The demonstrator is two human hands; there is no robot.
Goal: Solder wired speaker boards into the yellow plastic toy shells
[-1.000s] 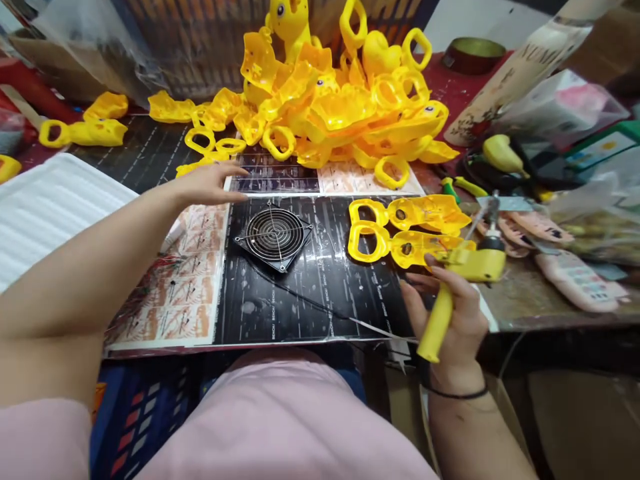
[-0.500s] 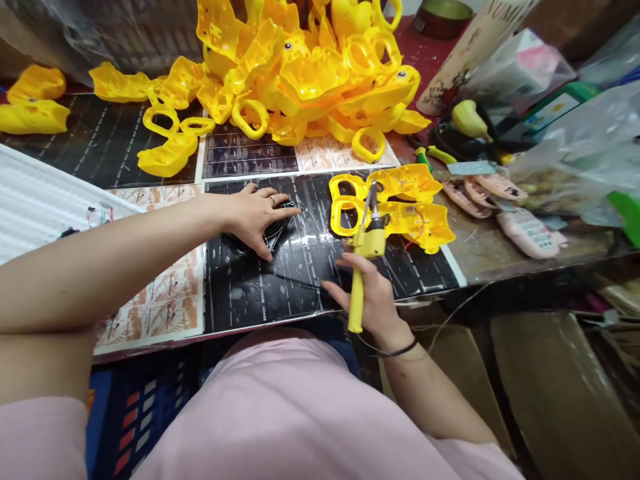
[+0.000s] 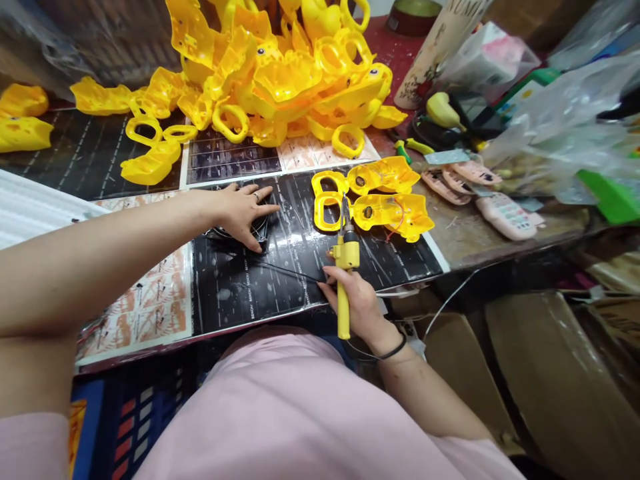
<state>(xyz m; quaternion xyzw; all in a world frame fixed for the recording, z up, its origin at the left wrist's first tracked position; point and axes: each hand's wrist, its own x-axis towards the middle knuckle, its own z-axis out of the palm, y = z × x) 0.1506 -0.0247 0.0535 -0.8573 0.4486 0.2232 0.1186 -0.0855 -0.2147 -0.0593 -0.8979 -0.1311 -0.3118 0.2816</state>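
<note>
My left hand [image 3: 245,212] lies flat with its fingers spread over a round black coil or reel [image 3: 257,233], which it mostly hides. A thin dark strand [image 3: 287,270] runs from there to the fingertips of my right hand [image 3: 357,300]. That hand is closed round a yellow soldering gun [image 3: 344,293], and its thumb and forefinger are near the strand's end. The gun's metal tip points away from me, near two opened yellow plastic shell halves [image 3: 395,217] with ring handles, speaker discs and thin red wires.
Yellow plastic shells [image 3: 285,80] are heaped at the back of the table. Pink toy-phone parts [image 3: 505,213] and plastic bags [image 3: 555,133] lie to the right. A white ribbed sheet [image 3: 40,207] is at left, and cardboard boxes [image 3: 545,360] stand below the table's right edge.
The whole view has shifted, so the table's contents appear farther left. The strand between my hands looks straighter. My left hand stays spread on the coil, and the soldering gun remains in my right.
</note>
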